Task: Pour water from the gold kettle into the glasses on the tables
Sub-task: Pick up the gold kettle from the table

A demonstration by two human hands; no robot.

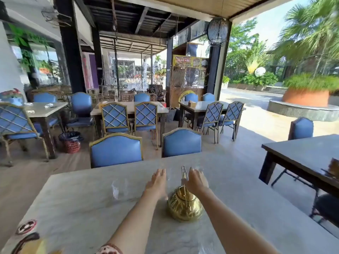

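one gold kettle (185, 206), two hands, three glasses.

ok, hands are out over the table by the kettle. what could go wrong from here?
1. The clear glass left of the left hand is blurred and hard to see against the pale table; a sideways sweep could knock it.
2. The right hand is at the gold kettle's upright handle; whether it has a grip is unclear, so a hasty lift might tip it.
3. Fainter glasses seem to stand beyond the fingers, easy to bump.
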